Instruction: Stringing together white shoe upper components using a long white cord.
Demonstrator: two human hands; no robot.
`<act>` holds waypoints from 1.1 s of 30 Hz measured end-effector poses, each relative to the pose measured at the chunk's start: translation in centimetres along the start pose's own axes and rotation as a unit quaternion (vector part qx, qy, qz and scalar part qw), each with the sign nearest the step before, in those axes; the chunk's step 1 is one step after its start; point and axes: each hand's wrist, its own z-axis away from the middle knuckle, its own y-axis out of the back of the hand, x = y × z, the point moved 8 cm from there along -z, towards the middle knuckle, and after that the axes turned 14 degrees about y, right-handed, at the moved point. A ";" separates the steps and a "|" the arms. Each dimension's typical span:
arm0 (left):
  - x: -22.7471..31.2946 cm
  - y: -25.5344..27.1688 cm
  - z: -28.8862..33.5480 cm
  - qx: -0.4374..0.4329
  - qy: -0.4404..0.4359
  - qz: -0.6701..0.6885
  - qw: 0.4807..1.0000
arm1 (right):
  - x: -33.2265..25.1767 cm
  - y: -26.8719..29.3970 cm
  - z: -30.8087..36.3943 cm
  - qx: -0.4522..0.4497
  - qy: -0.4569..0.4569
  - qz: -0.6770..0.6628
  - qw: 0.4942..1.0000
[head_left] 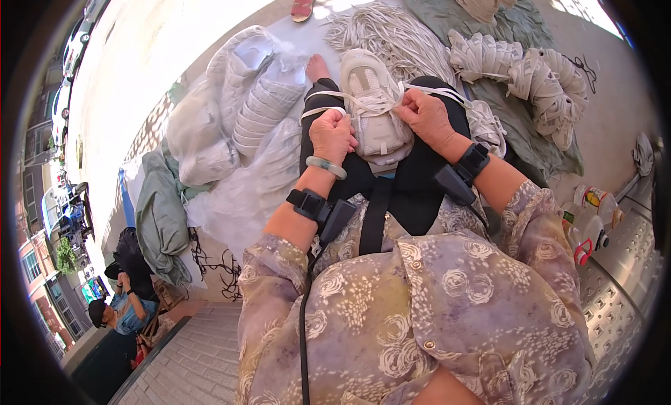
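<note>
A white and beige sneaker [381,129] rests on my lap between my thighs, its toe pointing away from me. White flat shoelaces [374,104] cross its tongue, and loose ends run out to both sides. At the shoe's left edge, my left hand [333,134] is closed, with lace beside its fingers. My right hand [425,116] pinches the lace at the shoe's right side, thumb and forefinger together. One lace length stretches past it to the right over my knee. Beside my right thigh lies another pale sneaker [486,125].
A heap of white laces [391,38] lies beyond my knees. Stacked pale shoes [549,83] sit on a green cloth [559,143] at right. Plastic-wrapped white stacks [262,115] lie at left. A metal surface [622,265] stands at lower right; another person [129,311] sits far left.
</note>
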 end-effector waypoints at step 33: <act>4.1 -1.6 3.8 0.148 -0.356 -0.355 0.852 | -7.2 0.0 -1.0 -0.008 0.224 0.097 0.970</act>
